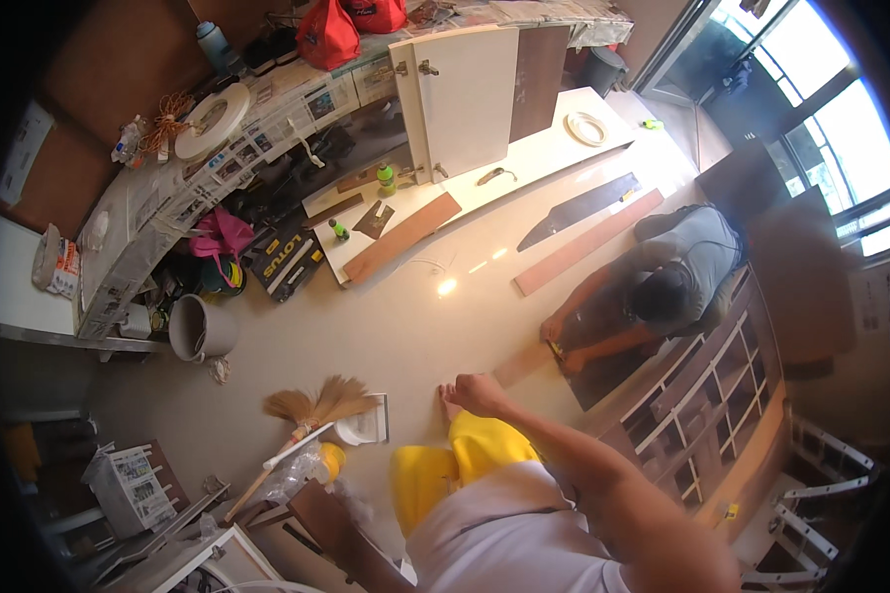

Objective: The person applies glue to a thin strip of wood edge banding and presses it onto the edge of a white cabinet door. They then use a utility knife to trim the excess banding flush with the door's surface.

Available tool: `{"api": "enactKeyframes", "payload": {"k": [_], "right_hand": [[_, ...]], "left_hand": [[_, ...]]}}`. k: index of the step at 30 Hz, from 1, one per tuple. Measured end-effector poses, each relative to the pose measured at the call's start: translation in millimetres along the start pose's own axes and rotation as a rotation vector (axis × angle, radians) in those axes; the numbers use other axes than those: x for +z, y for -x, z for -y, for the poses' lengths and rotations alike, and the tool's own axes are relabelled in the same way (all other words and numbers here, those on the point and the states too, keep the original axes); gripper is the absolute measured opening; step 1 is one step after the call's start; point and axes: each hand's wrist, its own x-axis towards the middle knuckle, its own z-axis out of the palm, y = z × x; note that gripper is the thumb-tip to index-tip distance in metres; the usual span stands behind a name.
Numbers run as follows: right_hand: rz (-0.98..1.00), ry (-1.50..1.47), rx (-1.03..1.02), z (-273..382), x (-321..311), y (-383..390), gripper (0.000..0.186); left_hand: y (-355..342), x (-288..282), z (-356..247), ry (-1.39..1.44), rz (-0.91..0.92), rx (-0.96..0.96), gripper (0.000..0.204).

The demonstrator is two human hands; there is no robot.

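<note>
My right arm reaches forward from the lower right over my yellow shorts. My right hand (478,393) is curled into a fist above the floor, close to my bare foot. Whatever its fingers hold, if anything, is hidden. My left hand is out of view. Ahead and to the right, another person (697,267) crouches over a dark brown board (613,371), both hands at its far left corner. A small yellow item (556,349) lies by those hands.
A broom (316,405) and white dustpan (362,425) lie left of me, near a grey bucket (203,328). Beyond are a long white panel (554,138), loose wood strips and a paper-covered counter (168,188). A slatted wooden frame (697,415) and ladder (826,489) stand right.
</note>
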Motion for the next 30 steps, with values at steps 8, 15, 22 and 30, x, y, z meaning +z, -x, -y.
{"api": "enactKeyframes", "payload": {"k": [8,15,22,30], "right_hand": [[-0.076,-0.125,0.088,-69,-82,-120,0.033],[-0.290,-0.163,0.198,-186,-181,-309,0.011],[-0.512,0.269,0.087,-331,-313,-653,0.055],[-0.558,0.840,-0.179,-441,-387,-804,0.082]], "left_hand": [[-21,352,150,0.224,0.236,-0.673,0.057],[48,594,422,0.062,0.635,-1.067,0.052],[170,735,715,-0.147,0.880,-1.125,0.020],[271,816,918,-0.166,0.929,-1.046,0.009]]}}
